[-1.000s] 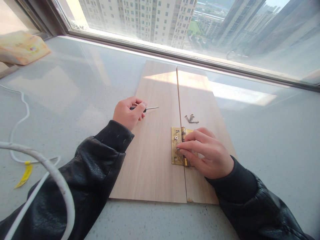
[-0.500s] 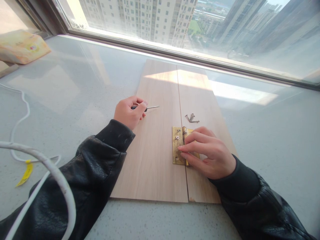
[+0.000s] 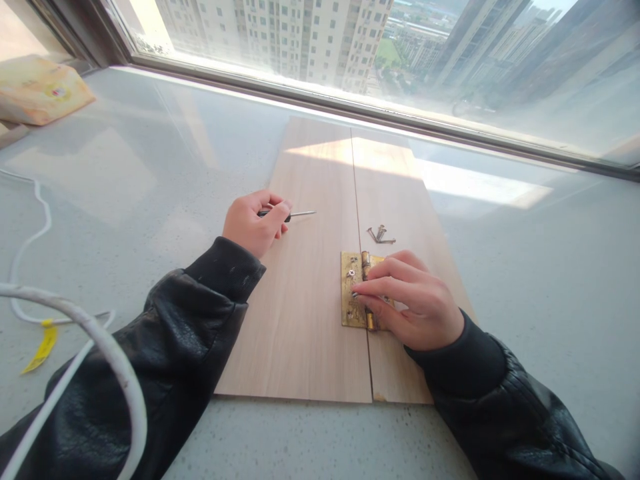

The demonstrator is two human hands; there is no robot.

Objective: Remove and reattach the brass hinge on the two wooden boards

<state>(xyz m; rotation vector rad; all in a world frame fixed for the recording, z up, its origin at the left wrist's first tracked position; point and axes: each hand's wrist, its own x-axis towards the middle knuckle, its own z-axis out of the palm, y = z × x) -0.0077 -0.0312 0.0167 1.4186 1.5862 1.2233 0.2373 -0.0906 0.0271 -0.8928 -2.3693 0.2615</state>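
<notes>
In the head view my left hand (image 3: 256,221) is closed round the dark handle of a screwdriver (image 3: 303,213), whose thin shaft points right above the left board. A brass hinge (image 3: 347,308) lies across the seam between two pale wooden boards (image 3: 300,320). My right hand (image 3: 413,297) reaches over the hinge's right leaf and hides much of it. Between its thumb and index finger is a small screw (image 3: 355,295), held at the left leaf. Another screw (image 3: 352,273) stands in that leaf just above. Several loose screws (image 3: 381,235) lie on the right board beyond the hinge.
The boards rest on a speckled pale counter (image 3: 310,440) beneath a window (image 3: 280,40). A thick white cable (image 3: 115,360) with a yellow tag (image 3: 41,348) loops at the left. A yellowish pack (image 3: 43,90) sits at the far left.
The whole view has shifted slightly, so everything sits a little further left. The screw in my right fingertips now shows at the hinge's left leaf. My left hand keeps its hold on the screwdriver.
</notes>
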